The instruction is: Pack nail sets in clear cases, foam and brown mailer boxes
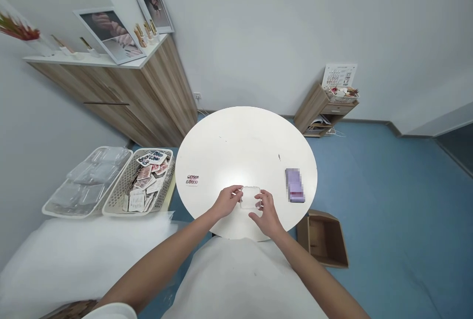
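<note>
A small clear plastic case [250,197] is at the near side of the round white table [244,146]. My left hand [226,202] has its fingers closed on the case's left edge. At the case's right edge is my right hand [266,213], its thumb apart from its curved fingers, which touch or nearly touch the plastic. A card with two rows of small dark red pieces [192,179] lies at the table's left. On the right side of the table rests a purple box [294,185], partly pixelated.
Left of the table stand a white basket of printed cards [139,206] and a basket of clear plastic cases [85,181]. An open cardboard box [326,240] is on the floor at the right. Behind are a wooden cabinet [148,97] and a small shelf [314,105].
</note>
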Available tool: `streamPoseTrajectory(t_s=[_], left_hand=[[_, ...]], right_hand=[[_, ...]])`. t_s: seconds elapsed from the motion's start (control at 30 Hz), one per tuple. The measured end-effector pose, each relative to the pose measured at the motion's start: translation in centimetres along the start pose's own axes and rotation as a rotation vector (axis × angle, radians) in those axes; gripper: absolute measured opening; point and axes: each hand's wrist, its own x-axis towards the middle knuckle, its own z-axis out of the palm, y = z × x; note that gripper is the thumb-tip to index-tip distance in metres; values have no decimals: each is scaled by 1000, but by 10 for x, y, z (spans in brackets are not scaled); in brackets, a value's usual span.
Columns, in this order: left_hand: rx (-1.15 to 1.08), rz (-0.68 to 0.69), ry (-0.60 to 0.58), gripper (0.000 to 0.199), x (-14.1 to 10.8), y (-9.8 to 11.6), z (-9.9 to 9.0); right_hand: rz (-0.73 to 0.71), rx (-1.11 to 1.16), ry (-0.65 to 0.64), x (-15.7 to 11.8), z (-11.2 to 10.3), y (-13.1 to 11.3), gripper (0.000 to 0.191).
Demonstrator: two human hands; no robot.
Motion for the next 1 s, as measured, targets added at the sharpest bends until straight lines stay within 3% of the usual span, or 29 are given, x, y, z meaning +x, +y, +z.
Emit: streamPoseTrajectory(t_s=[0.13,0.23,0.33,0.43,0.73,1.0], left_hand=[[-9,-28,21,38,0,-5,-2],[-1,-5,-57,45,-3,-5,-4],[77,104,-165,75,-7,-4,-5],[167,186,-196,97,-9,-3,-6],[197,220,-143,83,-8,-4,0],[26,186,-156,78,-9,0,5]], right_hand=[[-115,-52,-61,3,-7,0,39],[-172,-83,-93,9,-15,2,35],[-203,-102,-93,15,-22,4,35],[-224,-102,-95,18,-27,5,39],[-270,-59,-144,19,-38,4,48],[-349,-63,-83,23,-44,3,48]])
